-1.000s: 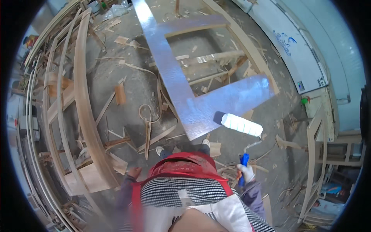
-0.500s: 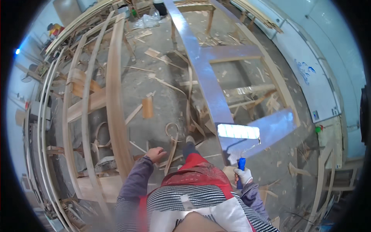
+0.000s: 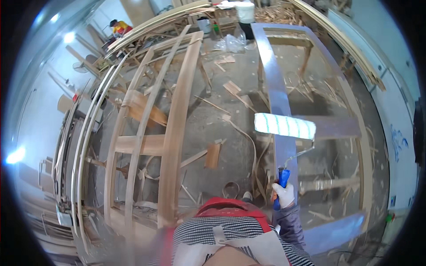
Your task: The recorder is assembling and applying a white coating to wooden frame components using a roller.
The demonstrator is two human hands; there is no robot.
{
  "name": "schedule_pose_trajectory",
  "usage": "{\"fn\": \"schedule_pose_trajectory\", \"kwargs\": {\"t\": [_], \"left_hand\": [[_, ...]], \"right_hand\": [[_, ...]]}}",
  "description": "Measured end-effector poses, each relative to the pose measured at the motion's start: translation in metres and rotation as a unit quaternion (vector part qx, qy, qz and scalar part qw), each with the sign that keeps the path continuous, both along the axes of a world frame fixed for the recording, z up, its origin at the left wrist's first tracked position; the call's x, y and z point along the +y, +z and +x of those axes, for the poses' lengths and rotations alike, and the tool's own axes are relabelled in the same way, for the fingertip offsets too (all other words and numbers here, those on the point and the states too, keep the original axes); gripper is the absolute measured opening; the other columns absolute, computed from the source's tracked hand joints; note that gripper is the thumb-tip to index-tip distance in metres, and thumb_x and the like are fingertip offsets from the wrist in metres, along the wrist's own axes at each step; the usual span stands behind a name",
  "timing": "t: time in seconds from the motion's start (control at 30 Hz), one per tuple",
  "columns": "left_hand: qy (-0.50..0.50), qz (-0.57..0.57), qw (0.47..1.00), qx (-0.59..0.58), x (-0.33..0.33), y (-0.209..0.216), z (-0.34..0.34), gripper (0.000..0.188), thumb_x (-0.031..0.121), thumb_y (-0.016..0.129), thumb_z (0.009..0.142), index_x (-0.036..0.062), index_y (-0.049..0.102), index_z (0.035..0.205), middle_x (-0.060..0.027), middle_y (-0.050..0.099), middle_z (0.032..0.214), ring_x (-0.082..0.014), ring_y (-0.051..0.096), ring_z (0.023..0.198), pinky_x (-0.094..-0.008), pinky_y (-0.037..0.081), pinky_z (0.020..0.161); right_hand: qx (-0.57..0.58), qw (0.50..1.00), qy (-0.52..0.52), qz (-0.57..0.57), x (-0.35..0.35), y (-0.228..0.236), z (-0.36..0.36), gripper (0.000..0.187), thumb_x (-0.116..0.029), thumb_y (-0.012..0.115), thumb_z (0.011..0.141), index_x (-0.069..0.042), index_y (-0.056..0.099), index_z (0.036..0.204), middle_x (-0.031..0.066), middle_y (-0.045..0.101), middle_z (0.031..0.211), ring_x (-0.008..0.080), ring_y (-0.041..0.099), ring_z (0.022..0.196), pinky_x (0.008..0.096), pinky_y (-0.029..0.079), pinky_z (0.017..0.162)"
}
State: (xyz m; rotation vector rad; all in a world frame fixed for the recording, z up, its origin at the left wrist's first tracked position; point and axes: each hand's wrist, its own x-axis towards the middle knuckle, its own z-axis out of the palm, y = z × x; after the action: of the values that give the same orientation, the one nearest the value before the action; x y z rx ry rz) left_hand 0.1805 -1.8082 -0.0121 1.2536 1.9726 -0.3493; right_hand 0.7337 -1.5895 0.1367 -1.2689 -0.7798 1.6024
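Observation:
My right hand (image 3: 284, 194), in a white glove, grips the blue handle of a paint roller (image 3: 285, 126). Its white, green-striped sleeve lies across the long rail of a wooden frame (image 3: 278, 95) whose rail and crosspiece are coated pale grey-violet. My left hand does not show in this view. My striped top and red apron (image 3: 230, 213) fill the lower middle.
A bare curved wooden frame (image 3: 175, 128) lies on the floor to my left. Wood scraps and shavings (image 3: 213, 155) litter the concrete. A white bucket (image 3: 245, 11) stands at the far end. Another person in yellow (image 3: 119, 27) works at the far left.
The view has swung up along the painted frame. The roller has moved farther up the long rail. My left hand, visible half a second ago, has dropped out of sight.

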Motion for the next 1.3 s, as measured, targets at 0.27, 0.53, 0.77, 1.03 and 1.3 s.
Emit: {"fn": "schedule_pose_trajectory", "kwargs": {"t": [0.27, 0.53, 0.77, 1.03, 1.3], "left_hand": [[0.18, 0.007, 0.976, -0.126, 0.124, -0.063, 0.02, 0.043, 0.046, 0.055, 0.088, 0.0061, 0.071, 0.094, -0.0161, 0.07, 0.086, -0.0305, 0.068, 0.08, -0.0411, 0.052, 0.068], [0.04, 0.0, 0.982, -0.185, 0.447, -0.063, -0.046, 0.049, 0.05, 0.052, 0.087, 0.0061, 0.072, 0.093, -0.0165, 0.07, 0.083, -0.0316, 0.068, 0.081, -0.0406, 0.053, 0.071], [-0.162, 0.097, 0.975, -0.119, 0.794, -0.008, -0.043, 0.051, 0.05, 0.054, 0.088, 0.0019, 0.07, 0.098, -0.0145, 0.07, 0.083, -0.0253, 0.069, 0.066, -0.0373, 0.053, 0.068], [-0.037, 0.155, 0.947, -0.279, 1.092, -0.003, 0.03, 0.04, 0.04, 0.062, 0.089, 0.0026, 0.068, 0.101, -0.0099, 0.07, 0.078, -0.0181, 0.068, 0.064, -0.0314, 0.052, 0.061], [-0.005, 0.066, 0.979, -0.195, 1.168, -0.086, -0.042, 0.038, 0.039, 0.056, 0.093, 0.004, 0.069, 0.091, -0.0076, 0.069, 0.082, -0.0178, 0.065, 0.064, -0.0369, 0.05, 0.058]], "right_hand": [[0.1, 0.986, -0.071, 0.112, 0.201, 0.046, -0.051, 0.036, -0.005, 0.066, 0.079, 0.002, 0.052, 0.112, 0.004, 0.055, 0.066, 0.014, 0.052, 0.043, 0.028, 0.044, 0.042], [-0.049, 0.989, -0.138, 0.031, 0.379, -0.021, -0.127, 0.058, -0.007, 0.07, 0.077, 0.002, 0.046, 0.128, 0.0062, 0.058, 0.071, 0.0155, 0.055, 0.046, 0.0292, 0.046, 0.043], [-0.205, 0.96, -0.188, 0.044, 0.487, -0.067, -0.132, 0.073, -0.016, 0.08, 0.071, 0.002, 0.044, 0.133, 0.0075, 0.061, 0.082, 0.0146, 0.061, 0.069, 0.0272, 0.051, 0.063], [-0.174, 0.976, -0.135, -0.002, 0.733, -0.049, -0.127, 0.069, -0.02, 0.08, 0.073, 0.004, 0.049, 0.129, 0.0063, 0.061, 0.093, 0.0102, 0.057, 0.074, 0.0257, 0.049, 0.066], [-0.086, 0.996, -0.001, -0.036, 1.008, -0.044, -0.114, 0.055, -0.023, 0.077, 0.076, -0.002, 0.056, 0.122, 0.0059, 0.064, 0.091, 0.0099, 0.059, 0.076, 0.0255, 0.049, 0.069]]}}
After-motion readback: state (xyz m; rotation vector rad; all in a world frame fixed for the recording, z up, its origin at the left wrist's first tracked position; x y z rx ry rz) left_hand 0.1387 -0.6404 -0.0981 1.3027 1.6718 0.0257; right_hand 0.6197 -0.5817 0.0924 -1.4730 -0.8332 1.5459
